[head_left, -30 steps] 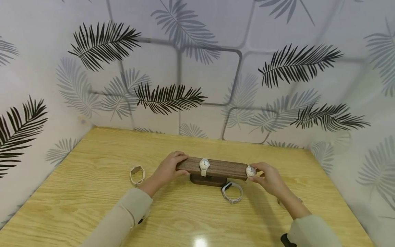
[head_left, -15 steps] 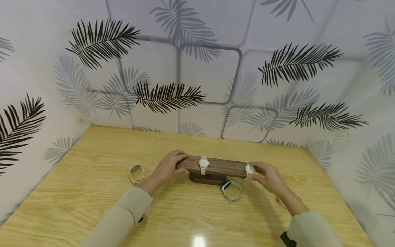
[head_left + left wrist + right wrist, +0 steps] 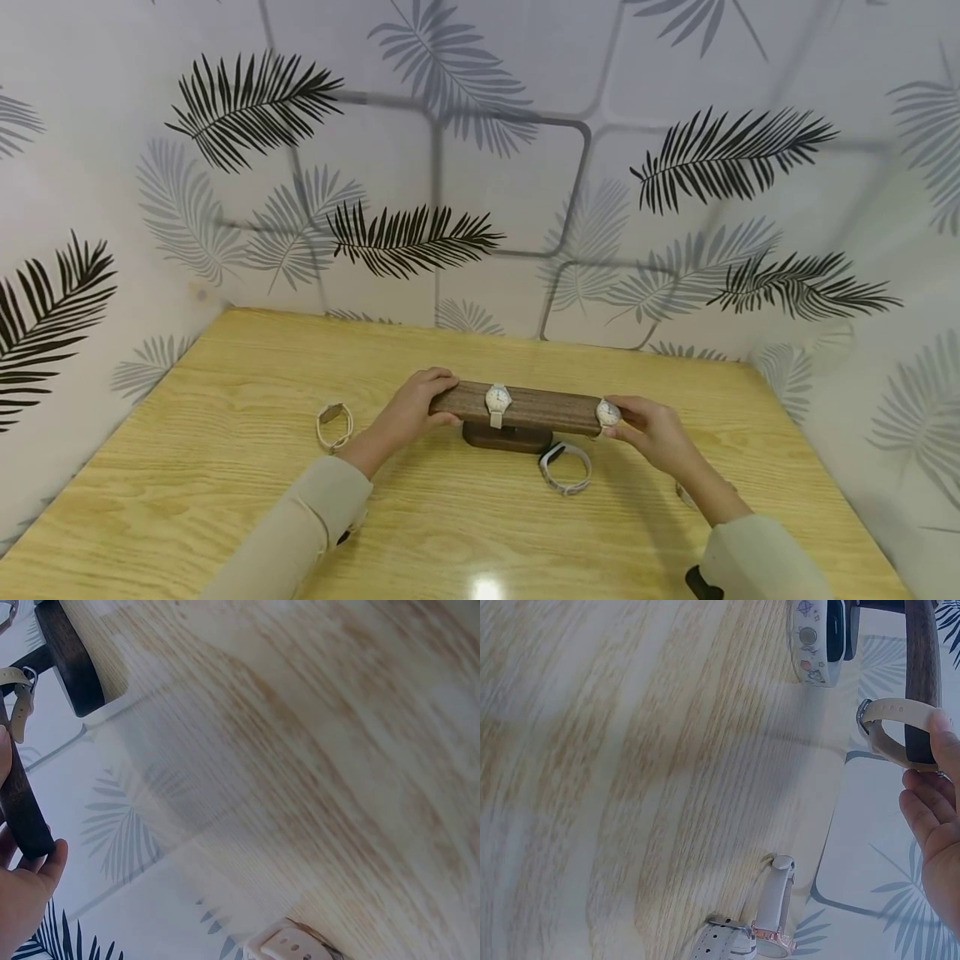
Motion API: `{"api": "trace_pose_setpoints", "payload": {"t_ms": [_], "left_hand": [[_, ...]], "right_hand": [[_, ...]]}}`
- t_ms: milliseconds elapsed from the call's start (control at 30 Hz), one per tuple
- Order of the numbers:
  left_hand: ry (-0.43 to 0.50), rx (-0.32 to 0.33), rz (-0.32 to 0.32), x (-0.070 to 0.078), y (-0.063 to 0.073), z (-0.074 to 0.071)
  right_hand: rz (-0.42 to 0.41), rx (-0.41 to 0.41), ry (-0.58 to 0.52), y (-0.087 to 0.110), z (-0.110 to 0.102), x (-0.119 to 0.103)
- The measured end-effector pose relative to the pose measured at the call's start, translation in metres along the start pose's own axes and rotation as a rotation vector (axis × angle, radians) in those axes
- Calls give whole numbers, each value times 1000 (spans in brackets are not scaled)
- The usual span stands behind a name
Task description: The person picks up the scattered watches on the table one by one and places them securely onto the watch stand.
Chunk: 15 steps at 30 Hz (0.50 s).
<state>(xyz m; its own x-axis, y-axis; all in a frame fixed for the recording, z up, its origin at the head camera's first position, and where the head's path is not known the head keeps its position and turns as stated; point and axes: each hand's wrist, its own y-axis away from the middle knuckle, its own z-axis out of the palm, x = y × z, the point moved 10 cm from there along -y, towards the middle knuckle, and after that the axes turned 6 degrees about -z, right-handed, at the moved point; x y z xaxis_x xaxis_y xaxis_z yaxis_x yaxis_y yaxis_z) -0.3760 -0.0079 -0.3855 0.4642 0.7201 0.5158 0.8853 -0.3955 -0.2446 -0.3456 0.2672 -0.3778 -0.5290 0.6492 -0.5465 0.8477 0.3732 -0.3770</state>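
Note:
A dark wooden watch stand [image 3: 552,409] has a long top bar above a short base. My left hand [image 3: 408,407] grips the bar's left end, thumb in front and fingers behind. One round-faced watch [image 3: 497,400] with a pale strap sits on the bar, left of its middle. At the right end, my right hand [image 3: 654,429] pinches a second pale watch [image 3: 607,412] between thumb and fingers. The right wrist view shows this watch's buckled beige strap [image 3: 902,711] looped around the bar's end, hanging loosely below it. The palm side of the left hand is mostly hidden.
A white printed band with a dark screen [image 3: 553,454] lies just in front of the base. A beige-strapped watch [image 3: 330,412] lies left of the left hand. Beneath the right forearm are a white-strapped watch [image 3: 774,900] and another white strap [image 3: 724,941]. A leaf-patterned wall covering [image 3: 487,183] stands behind the table.
The right-hand watch has shifted slightly left, further onto the bar's end, with the right hand moving along with it. The left hand and the stand have stayed put.

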Motion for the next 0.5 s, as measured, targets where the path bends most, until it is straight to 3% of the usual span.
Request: {"api": "trace_pose_setpoints", "payload": {"t_ms": [333, 500], "left_hand": [[-8, -9, 12, 0, -1, 2], [-6, -16, 7, 0, -1, 3]], "right_hand": [[-46, 44, 34, -1, -2, -2], [-77, 11, 2, -6, 2, -7]]}}
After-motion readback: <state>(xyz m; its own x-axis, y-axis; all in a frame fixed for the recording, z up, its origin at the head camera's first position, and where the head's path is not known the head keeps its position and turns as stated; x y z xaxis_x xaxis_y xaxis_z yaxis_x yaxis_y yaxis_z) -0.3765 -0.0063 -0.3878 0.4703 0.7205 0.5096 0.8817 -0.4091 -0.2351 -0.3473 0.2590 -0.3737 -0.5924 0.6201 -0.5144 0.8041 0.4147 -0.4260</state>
